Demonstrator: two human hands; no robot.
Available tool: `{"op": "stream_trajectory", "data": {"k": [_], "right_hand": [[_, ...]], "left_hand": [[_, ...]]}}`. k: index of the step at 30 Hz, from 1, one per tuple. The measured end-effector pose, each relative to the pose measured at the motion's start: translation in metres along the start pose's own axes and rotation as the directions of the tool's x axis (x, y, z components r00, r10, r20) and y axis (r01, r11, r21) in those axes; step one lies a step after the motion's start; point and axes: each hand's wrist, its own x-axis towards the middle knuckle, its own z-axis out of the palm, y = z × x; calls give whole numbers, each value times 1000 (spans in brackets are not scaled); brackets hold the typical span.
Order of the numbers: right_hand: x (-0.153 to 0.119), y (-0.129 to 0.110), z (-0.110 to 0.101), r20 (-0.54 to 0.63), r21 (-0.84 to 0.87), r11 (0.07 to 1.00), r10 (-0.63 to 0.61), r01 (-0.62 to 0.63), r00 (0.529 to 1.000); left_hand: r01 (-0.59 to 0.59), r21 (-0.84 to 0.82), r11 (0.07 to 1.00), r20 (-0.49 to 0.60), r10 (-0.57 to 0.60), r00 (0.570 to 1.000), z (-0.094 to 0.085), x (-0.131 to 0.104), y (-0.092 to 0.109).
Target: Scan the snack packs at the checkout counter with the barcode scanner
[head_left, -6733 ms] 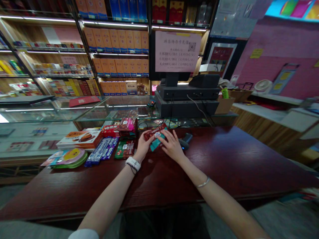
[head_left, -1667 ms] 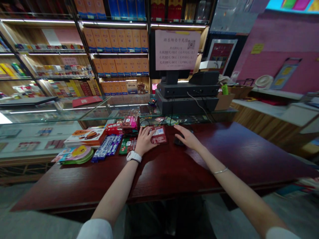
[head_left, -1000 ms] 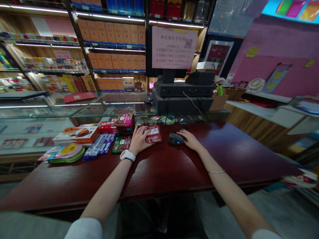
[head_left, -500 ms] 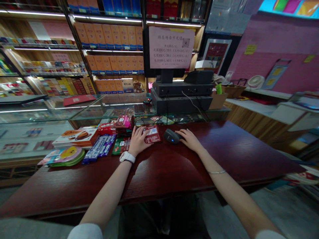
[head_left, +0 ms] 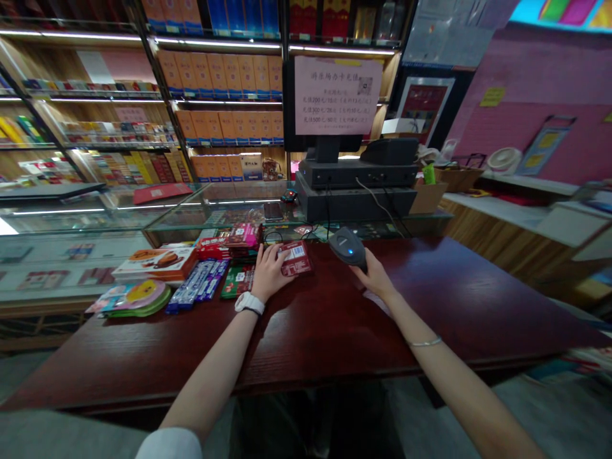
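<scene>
My right hand (head_left: pixel 375 275) is wrapped round the handle of a dark grey barcode scanner (head_left: pixel 348 247), whose blue light is lit. It holds the scanner raised above the wooden table. To its left, my left hand (head_left: pixel 270 271) grips a dark red packet (head_left: pixel 297 257) on the table, thumb along the near edge and fingers over the left part. A white label shows on the packet's upper face. Beside my left hand are a green-and-red packet (head_left: pixel 234 282) and a stack of red and pink packets (head_left: pixel 243 236).
Blue-wrapped bars (head_left: pixel 198 285), an orange-and-white box (head_left: pixel 157 262) and round-topped colourful packs (head_left: pixel 138 298) lie at the left of the table (head_left: pixel 315 338). Behind stand a glass counter (head_left: pixel 229 191) and a monitor with a paper sign (head_left: pixel 337 95) on a dark base.
My right hand has closed round the scanner and lifted it off the table, tilting its head up to the left. My left hand stays on the red packet. The view has shifted slightly.
</scene>
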Motion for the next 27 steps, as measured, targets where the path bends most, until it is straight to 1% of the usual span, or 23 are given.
{"op": "stream_trajectory", "data": {"k": [2,4,7,11,15,21,27], "right_hand": [[0,-2,-5,-21,-20,998,51,-52,998],[1,-1,-11,-8,-38,995,96,-97,995],[4,-1,-22,50,-25,990,142,-141,989],[6,-4,-30,147,63,980,178,-189,973],[6,-5,-30,209,119,967,196,-224,958],[4,-5,-23,218,145,960,206,-241,954],[3,-8,-18,256,131,964,193,-232,947]], "left_hand": [[4,5,1000,-7,-4,1000,0,0,0],[9,11,1000,-12,-9,1000,0,0,0],[15,25,1000,-7,-15,1000,0,0,1],[9,48,999,-3,-9,1000,-1,0,1],[23,62,998,1,-23,1000,-1,0,1],[18,66,998,21,-19,1000,0,-1,0],[-8,69,998,26,6,1000,-1,0,3]]}}
